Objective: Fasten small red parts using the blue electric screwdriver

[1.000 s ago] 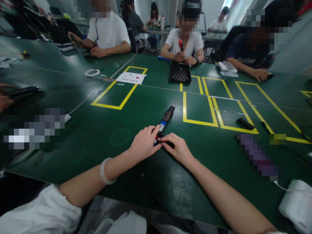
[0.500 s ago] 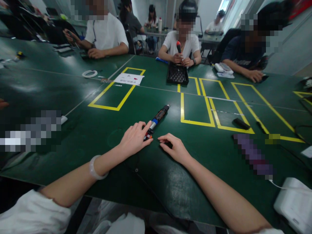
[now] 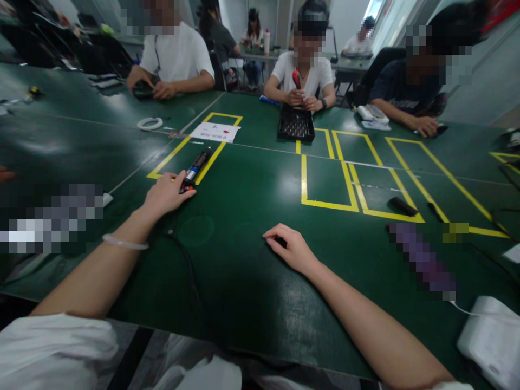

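My left hand [image 3: 164, 195] is closed around the rear of an electric screwdriver [image 3: 197, 165], thumb on one side and fingers on the other. The tool looks opened up: a dark front, a silver and blue middle, and red-orange parts at the back by my thumb. It points away from me, over the right line of the left yellow-taped rectangle [image 3: 168, 157]. My right hand [image 3: 294, 246] rests on the green table [image 3: 252, 287], thumb and fingertips pinched together with nothing visible in them. A dark cord [image 3: 189, 265] trails below my left hand.
A printed paper sheet [image 3: 215, 131] and a white tape roll [image 3: 149, 123] lie ahead. Across the table, a person holds a red-black tool [image 3: 297, 80] over a black tray [image 3: 296, 124]. A black object [image 3: 402, 206] and a white box [image 3: 489, 336] are on the right.
My left hand has carried the screwdriver left and away from me, from mid-table to the left yellow rectangle. The cord has shifted left too. My right hand has stayed put.
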### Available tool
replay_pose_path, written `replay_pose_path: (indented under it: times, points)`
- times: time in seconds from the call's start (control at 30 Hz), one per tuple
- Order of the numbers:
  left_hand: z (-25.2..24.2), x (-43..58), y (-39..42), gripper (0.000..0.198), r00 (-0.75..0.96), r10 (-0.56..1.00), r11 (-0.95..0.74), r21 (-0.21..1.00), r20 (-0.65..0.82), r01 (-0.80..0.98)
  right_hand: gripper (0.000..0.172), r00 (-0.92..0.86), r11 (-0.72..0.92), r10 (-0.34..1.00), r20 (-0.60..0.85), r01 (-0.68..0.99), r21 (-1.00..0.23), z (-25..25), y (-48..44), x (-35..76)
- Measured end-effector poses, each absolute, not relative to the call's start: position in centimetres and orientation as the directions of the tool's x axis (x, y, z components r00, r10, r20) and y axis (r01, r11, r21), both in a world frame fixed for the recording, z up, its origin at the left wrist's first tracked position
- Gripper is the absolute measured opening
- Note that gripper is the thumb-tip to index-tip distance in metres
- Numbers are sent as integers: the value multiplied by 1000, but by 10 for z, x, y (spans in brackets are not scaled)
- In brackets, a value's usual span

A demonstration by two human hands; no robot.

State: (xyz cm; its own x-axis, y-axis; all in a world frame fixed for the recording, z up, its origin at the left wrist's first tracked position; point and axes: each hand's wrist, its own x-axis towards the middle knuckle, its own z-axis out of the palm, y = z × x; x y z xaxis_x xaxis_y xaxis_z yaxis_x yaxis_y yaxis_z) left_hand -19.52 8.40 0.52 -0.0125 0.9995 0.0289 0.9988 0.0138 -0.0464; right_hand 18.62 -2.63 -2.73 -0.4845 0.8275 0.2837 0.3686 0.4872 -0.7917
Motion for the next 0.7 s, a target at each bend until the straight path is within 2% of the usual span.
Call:
replay_pose_path:
  times: [0.2, 0.33, 0.4, 0.5, 0.57, 0.63, 0.7]
  points:
    - [17, -219, 93, 71, -134, 991, 134, -59, 2, 989, 14, -485, 492, 826, 288, 370, -788, -27, -26, 186]
    - [19, -207, 83, 67, -105, 986, 119, -102, 128, 988, 14, -489, 489, 826, 281, 373, -789, -27, -26, 185]
    - [19, -200, 78, 60, -107, 974, 124, -76, 198, 989, 14, -491, 489, 825, 280, 373, -788, -28, -25, 185]
    - [21, -193, 75, 45, -125, 974, 136, -43, 191, 990, 14, -497, 490, 823, 275, 378, -785, -27, -25, 185]
    - [25, -188, 76, 43, -140, 970, 151, -40, 197, 988, 14, -495, 489, 825, 273, 382, -784, -26, -25, 185]
    - [30, -178, 77, 43, -144, 961, 142, 25, 235, 990, 14, -496, 489, 824, 273, 381, -785, -26, -25, 185]
    - [34, -160, 75, 42, -102, 961, 45, 218, 257, 975, 14, -498, 489, 823, 274, 376, -787, -26, -25, 185]
